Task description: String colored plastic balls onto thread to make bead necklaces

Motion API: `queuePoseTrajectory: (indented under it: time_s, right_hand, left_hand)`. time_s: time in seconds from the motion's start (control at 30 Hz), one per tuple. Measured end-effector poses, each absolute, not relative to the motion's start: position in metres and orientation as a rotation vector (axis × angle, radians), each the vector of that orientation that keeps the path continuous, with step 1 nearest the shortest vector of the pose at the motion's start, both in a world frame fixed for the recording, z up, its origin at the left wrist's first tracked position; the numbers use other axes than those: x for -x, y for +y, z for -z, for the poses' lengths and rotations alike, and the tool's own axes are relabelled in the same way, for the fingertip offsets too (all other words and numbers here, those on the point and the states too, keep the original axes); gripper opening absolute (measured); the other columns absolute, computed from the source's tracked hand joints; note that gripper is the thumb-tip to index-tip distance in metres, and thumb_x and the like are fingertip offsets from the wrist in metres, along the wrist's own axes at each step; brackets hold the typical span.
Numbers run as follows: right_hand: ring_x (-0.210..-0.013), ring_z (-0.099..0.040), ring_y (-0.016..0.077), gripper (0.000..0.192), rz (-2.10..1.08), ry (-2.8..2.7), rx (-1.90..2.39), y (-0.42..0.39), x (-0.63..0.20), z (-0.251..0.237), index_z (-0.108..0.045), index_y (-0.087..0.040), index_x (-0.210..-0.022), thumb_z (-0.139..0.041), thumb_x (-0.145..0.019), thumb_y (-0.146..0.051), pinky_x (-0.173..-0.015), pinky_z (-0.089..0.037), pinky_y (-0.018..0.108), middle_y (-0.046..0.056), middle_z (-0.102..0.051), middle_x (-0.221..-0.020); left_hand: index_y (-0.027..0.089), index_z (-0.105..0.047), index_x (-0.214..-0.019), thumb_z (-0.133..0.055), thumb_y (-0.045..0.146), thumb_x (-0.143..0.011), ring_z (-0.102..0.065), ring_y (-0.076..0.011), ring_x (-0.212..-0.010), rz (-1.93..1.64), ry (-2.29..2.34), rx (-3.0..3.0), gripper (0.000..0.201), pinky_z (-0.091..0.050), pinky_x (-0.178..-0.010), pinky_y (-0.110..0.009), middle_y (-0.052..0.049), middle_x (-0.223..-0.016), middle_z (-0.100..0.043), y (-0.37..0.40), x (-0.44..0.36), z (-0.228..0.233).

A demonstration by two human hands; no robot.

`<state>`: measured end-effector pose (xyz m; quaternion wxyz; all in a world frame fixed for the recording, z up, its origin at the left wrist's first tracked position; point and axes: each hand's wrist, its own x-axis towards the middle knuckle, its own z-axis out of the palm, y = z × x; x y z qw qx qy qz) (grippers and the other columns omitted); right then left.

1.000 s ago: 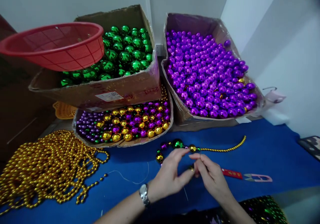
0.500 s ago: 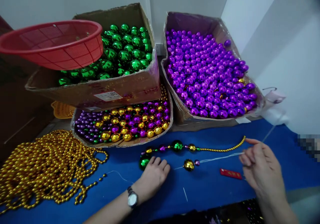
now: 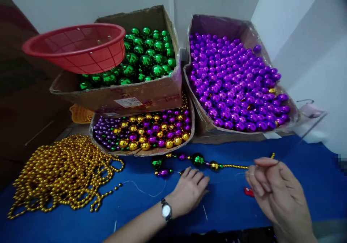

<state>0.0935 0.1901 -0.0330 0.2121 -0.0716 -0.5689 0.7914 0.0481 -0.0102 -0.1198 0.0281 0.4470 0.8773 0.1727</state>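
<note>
A bead strand in green, gold and purple lies across the blue cloth, with a run of small gold beads at its right. My left hand, a watch on its wrist, rests palm down with its fingers curled over beads on the strand's thread; they are mostly hidden under it. To the right, my right hand is raised in a pinch on the pale thread, in front of the gold bead end. A red tag shows partly behind that hand.
Loose gold bead chains are heaped at the left. Behind stand a carton of green beads, a lower box of mixed beads and a carton of purple beads. A red basket sits on the green-bead carton.
My left hand has moved right along the thread, over where the gold and purple beads lay. Purple beads now show behind it. My right hand has turned into a raised pinch. The view has shifted.
</note>
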Motion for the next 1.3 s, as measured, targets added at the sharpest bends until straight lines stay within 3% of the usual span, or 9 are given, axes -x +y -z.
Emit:
queuePoseTrajectory:
  time_s: [0.07,0.13,0.37,0.53,0.63,0.73,1.0,1.17,1.3]
  right_hand:
    - [-0.044,-0.036,0.0059,0.016,-2.139,-1.528,0.250,0.205,-0.090,0.034,-0.063,-0.019,-0.091,-0.057,-0.089,-0.034,-0.044,-0.030,0.020,-0.007,-0.034,-0.050]
    - [-0.045,-0.033,0.0052,0.013,-2.082,-1.466,0.356,0.226,-0.087,0.039,-0.063,-0.019,-0.091,-0.058,-0.089,-0.031,-0.044,-0.031,0.019,-0.007,-0.033,-0.051]
    - [-0.045,-0.030,0.0057,0.015,-2.103,-1.430,0.504,0.239,-0.083,0.061,-0.063,-0.019,-0.094,-0.060,-0.086,-0.032,-0.042,-0.032,0.018,-0.007,-0.032,-0.051]
    - [-0.049,-0.039,0.0081,0.026,-2.127,-1.720,0.432,0.200,-0.081,0.071,-0.062,-0.018,-0.098,-0.060,-0.085,-0.041,-0.042,-0.032,0.020,-0.004,-0.039,-0.054]
    - [-0.050,-0.043,0.0108,0.033,-2.057,-1.983,0.405,0.183,-0.082,0.079,-0.062,-0.018,-0.100,-0.059,-0.084,-0.046,-0.043,-0.032,0.021,-0.003,-0.043,-0.054]
    - [-0.050,-0.043,0.0119,0.039,-1.972,-2.206,0.376,0.169,-0.087,0.085,-0.061,-0.018,-0.105,-0.053,-0.085,-0.050,-0.045,-0.034,0.022,-0.003,-0.044,-0.053]
    - [-0.051,-0.044,0.0126,0.051,-1.943,-2.490,0.449,0.152,-0.098,0.095,-0.056,-0.018,-0.115,-0.045,-0.084,-0.058,-0.044,-0.032,0.021,-0.004,-0.043,-0.055]
    - [-0.053,-0.046,0.0134,0.052,-1.910,-2.552,0.418,0.151,-0.098,0.099,-0.055,-0.018,-0.116,-0.043,-0.085,-0.058,-0.047,-0.034,0.021,-0.004,-0.043,-0.055]
    - [-0.051,-0.047,0.0125,0.048,-1.878,-2.606,0.352,0.152,-0.096,0.102,-0.058,-0.018,-0.114,-0.046,-0.085,-0.055,-0.048,-0.037,0.020,-0.004,-0.045,-0.055]
  left_hand:
    - [0.017,-0.056,-0.094,-0.045,0.016,-0.088,-0.054,-0.0216,-0.088,-0.357,2.697,-1.392,0.012,-0.036,-0.094,-0.046,-0.007,-0.088,-0.061,-0.013,-0.047,0.133]
    - [0.017,-0.053,-0.083,-0.046,0.008,-0.085,-0.053,-0.0194,-0.080,-0.239,2.712,-1.388,0.012,-0.034,-0.094,-0.045,-0.005,-0.079,-0.058,-0.027,-0.046,0.142]
    - [0.017,-0.052,-0.080,-0.045,0.013,-0.088,-0.051,-0.0198,-0.080,-0.126,2.784,-1.302,0.011,-0.035,-0.091,-0.043,-0.005,-0.082,-0.057,-0.074,-0.045,0.133]
    - [0.017,-0.056,-0.091,-0.053,0.032,-0.086,-0.052,-0.0224,-0.088,-0.379,2.758,-1.247,0.016,-0.040,-0.083,-0.037,-0.008,-0.090,-0.058,-0.078,-0.041,0.090]
    - [0.018,-0.058,-0.100,-0.046,0.029,-0.090,-0.055,-0.0190,-0.080,-0.720,2.762,-1.196,0.020,-0.044,-0.072,-0.029,-0.008,-0.088,-0.060,-0.081,-0.026,0.054]
    - [0.019,-0.060,-0.101,-0.044,0.026,-0.090,-0.058,-0.0185,-0.081,-0.926,2.905,-1.069,0.021,-0.045,-0.073,-0.027,-0.008,-0.089,-0.063,-0.092,0.003,0.031]
    - [0.018,-0.065,-0.090,-0.046,0.017,-0.085,-0.063,-0.0195,-0.081,-0.532,2.867,-0.937,0.020,-0.046,-0.074,-0.028,-0.007,-0.089,-0.067,-0.109,0.078,0.049]
    - [0.018,-0.058,-0.110,-0.042,0.012,-0.084,-0.060,-0.0171,-0.100,-0.548,2.830,-0.974,0.031,-0.045,-0.086,-0.025,-0.007,-0.111,-0.064,-0.110,0.098,0.052]
    - [0.016,-0.054,-0.109,-0.039,0.014,-0.086,-0.062,-0.0146,-0.091,-0.503,2.836,-0.961,0.028,-0.048,-0.077,-0.022,-0.006,-0.104,-0.066,-0.118,0.101,0.048]
